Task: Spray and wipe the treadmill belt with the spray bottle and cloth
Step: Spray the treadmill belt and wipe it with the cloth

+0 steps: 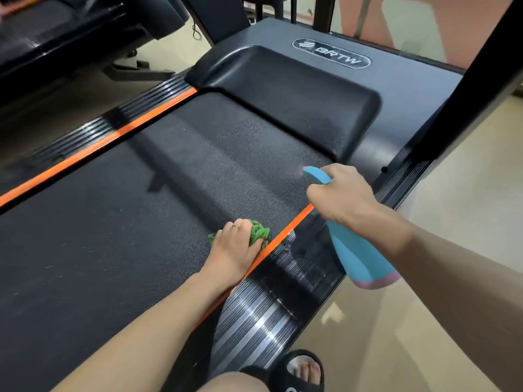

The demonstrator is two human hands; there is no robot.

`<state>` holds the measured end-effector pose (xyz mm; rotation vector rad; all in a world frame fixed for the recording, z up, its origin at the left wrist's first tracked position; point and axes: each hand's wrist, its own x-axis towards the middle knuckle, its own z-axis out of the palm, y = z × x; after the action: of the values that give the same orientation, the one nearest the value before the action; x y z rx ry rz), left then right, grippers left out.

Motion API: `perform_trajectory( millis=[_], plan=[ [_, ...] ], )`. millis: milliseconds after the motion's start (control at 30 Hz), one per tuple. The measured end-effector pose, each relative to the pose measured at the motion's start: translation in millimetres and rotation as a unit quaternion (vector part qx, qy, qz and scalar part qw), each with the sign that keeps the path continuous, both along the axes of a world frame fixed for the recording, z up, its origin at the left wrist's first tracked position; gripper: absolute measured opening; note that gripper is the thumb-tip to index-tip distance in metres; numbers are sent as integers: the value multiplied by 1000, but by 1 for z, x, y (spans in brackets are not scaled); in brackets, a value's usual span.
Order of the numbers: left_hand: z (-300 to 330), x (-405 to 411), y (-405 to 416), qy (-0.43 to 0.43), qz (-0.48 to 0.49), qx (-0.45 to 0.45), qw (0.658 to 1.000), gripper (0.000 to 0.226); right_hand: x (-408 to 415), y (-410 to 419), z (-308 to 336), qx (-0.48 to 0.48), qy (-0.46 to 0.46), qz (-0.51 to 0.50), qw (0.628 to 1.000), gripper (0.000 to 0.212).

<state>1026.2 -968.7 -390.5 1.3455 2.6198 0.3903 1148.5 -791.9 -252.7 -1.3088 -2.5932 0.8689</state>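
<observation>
Belt: the treadmill belt [119, 222] is a broad black strip with a fine woven, dotted texture, matte, filling the centre and the 9 o'clock side.
Edges: a thin orange stripe [85, 157] runs along each long edge; outside it lie ribbed side rails [254, 321], black with glossy silver grooves.
Hood: a smooth, rounded black motor cover [283, 89] sits at 12 o'clock, bearing an oval logo.
Room: pale beige floor [467, 179] at 3 o'clock; other dark gym equipment at 10 o'clock.
Cloth: a crumpled green cloth [259, 232], nubby in texture, lies on the belt just beside the near orange stripe.
Left hand [235, 247]: pressed palm-down over the cloth, fingers curled onto it.
Right hand [345, 196]: wrapped around the neck of a smooth blue spray bottle [356, 256] with a pink base, held tilted over the right rail, nozzle pointing to 10 o'clock across the belt.
</observation>
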Motion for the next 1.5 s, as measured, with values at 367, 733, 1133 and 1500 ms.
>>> perform_trajectory(
  millis=[367, 733, 1133, 1500],
  plan=[
    [-1, 0, 2, 10, -5, -7, 1000, 26, -6, 5, 0, 35, 28, -10, 999, 12],
    [-4, -7, 7, 41, -44, -1, 998, 24, 39, 18, -12, -5, 118, -44, 992, 24],
    [-2, -27, 116, 151, -178, 43, 971, 30, 15, 7, -25, 103, 401, -88, 906, 20],
    [13, -37, 212, 127, -81, 29, 988, 32, 19, 0, -34, 136, 430, -80, 889, 26]
  ],
)
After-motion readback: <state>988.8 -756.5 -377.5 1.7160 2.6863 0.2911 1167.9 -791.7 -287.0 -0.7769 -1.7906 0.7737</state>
